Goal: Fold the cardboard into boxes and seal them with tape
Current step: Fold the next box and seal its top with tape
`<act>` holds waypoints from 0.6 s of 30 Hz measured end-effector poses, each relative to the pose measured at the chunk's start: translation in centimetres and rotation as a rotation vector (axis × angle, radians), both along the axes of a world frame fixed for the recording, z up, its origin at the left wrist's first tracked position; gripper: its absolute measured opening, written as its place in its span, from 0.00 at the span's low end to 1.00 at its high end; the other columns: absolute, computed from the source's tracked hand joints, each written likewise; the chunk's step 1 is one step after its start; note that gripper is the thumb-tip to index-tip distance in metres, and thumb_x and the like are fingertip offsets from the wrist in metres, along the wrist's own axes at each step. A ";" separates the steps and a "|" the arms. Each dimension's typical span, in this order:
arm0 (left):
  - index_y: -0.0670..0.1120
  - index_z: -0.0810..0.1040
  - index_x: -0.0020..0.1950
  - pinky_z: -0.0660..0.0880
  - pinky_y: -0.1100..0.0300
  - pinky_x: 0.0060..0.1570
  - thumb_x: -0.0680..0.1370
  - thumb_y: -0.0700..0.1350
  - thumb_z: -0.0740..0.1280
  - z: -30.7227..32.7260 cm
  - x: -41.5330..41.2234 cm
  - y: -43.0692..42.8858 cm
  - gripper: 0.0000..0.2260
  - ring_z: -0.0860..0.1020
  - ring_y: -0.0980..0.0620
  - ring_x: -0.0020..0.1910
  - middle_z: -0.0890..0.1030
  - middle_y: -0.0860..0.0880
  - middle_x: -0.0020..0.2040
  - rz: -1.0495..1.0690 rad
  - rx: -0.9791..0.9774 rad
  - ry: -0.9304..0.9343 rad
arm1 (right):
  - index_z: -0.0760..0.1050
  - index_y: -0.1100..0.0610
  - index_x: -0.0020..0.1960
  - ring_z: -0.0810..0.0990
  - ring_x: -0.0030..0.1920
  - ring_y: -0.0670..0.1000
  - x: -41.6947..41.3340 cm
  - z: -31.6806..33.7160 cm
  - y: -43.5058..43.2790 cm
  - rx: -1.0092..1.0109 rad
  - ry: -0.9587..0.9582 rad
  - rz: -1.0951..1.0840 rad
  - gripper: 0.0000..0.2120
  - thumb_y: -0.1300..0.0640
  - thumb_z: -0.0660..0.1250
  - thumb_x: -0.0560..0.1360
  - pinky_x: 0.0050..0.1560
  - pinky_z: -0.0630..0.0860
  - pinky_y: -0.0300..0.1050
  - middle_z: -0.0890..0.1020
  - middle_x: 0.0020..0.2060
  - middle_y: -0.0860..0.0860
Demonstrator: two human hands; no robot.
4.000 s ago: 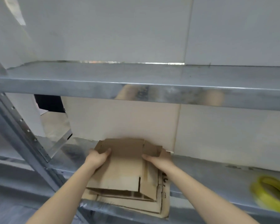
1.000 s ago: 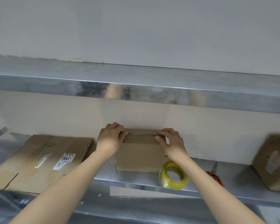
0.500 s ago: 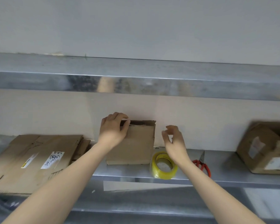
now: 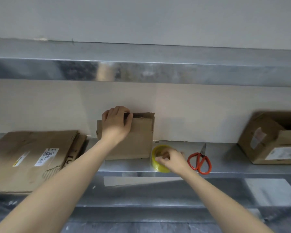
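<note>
A small folded cardboard box (image 4: 139, 138) stands on the metal shelf (image 4: 225, 158) against the wall. My left hand (image 4: 115, 125) grips its top left edge, fingers curled over the flaps. Just right of the box lies a yellow tape roll (image 4: 156, 154). My right hand (image 4: 170, 159) is on the roll, fingers curled around its rim. A stack of flat cardboard (image 4: 32, 155) with white labels lies on the shelf to the left.
Red-handled scissors (image 4: 199, 161) lie on the shelf right of the tape. An open, labelled cardboard box (image 4: 272, 138) sits at the far right. A second metal shelf (image 4: 141, 69) runs overhead, and another level lies below.
My right hand has left the box top and dropped onto the tape roll. My left hand keeps its hold on the box. Four seconds ago both hands were on the flat cardboard stack.
</note>
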State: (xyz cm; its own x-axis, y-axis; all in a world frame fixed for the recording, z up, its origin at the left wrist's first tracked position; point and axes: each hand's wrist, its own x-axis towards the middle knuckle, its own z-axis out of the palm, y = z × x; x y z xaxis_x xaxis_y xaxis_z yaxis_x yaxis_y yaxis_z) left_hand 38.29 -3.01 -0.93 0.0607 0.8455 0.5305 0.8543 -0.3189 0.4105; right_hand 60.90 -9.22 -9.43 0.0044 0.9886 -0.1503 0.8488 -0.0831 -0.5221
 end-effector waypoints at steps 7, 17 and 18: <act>0.46 0.76 0.57 0.57 0.57 0.61 0.79 0.50 0.60 -0.1 0.0 0.0 0.12 0.75 0.45 0.56 0.79 0.49 0.56 0.013 0.021 -0.019 | 0.74 0.46 0.45 0.76 0.50 0.52 -0.6 0.1 -0.6 -0.066 -0.308 0.168 0.07 0.43 0.65 0.76 0.64 0.61 0.50 0.81 0.44 0.47; 0.49 0.78 0.60 0.62 0.59 0.60 0.78 0.51 0.62 3.0 3.1 -0.7 0.13 0.74 0.55 0.58 0.77 0.55 0.59 -0.310 0.050 -0.177 | 0.72 0.59 0.48 0.79 0.40 0.52 1.3 9.0 -1.0 0.352 0.456 -0.096 0.11 0.50 0.62 0.81 0.39 0.72 0.40 0.80 0.38 0.55; 0.49 0.78 0.60 0.67 0.58 0.59 0.78 0.51 0.63 3.3 3.7 -0.9 0.12 0.76 0.58 0.55 0.76 0.55 0.58 -0.389 0.022 -0.229 | 0.72 0.61 0.46 0.80 0.40 0.54 1.3 9.8 -1.1 0.383 0.508 -0.114 0.14 0.49 0.63 0.80 0.40 0.73 0.45 0.80 0.38 0.58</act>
State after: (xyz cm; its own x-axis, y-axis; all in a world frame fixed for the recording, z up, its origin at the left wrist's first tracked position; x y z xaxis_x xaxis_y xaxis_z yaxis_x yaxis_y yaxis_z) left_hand 41.95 -3.94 2.40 0.2507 0.7715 0.5847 0.5572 -0.6089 0.5646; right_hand 62.19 -10.30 0.40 0.1335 0.9703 0.2019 0.4853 0.1136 -0.8669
